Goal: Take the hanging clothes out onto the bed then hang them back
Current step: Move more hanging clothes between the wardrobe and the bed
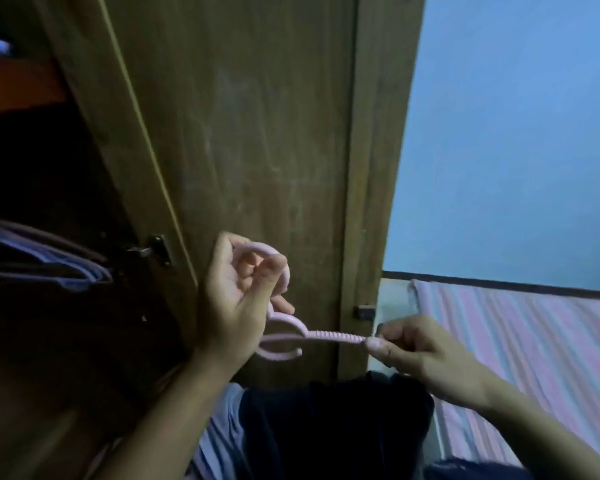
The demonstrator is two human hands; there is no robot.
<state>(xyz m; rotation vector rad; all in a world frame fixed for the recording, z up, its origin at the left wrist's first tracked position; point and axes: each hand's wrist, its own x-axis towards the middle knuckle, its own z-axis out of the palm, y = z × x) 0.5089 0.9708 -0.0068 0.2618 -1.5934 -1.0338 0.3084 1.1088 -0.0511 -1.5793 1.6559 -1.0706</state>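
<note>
The picture is dim and a little blurred, so small details are hard to read. The pink hanger (312, 336) is only partly seen: the left hand (236, 296) covers its neck, and the far end of its arm goes behind the fingers of the right hand (416, 351), so its full shape cannot be told. It is thin plastic, with a round hook on top, a ribbed straight arm, and a small curved loop under the neck. The hook stands up, while the long arm lies almost level and points to the right, toward the bed (534, 341).

The left hand is curled around the hook and neck. The right hand pinches the end of the ribbed arm between thumb and fingers. The hanger is in the air in front of the brown wooden wardrobe door (257, 133), which has a smooth, worn surface.

At the left, inside the dark wardrobe, some hanging clothes (42, 258) appear only as purple and dark edges. A dark garment (326, 427) lies low in the view, cut off by the bottom edge. The bed has a striped pink sheet.
</note>
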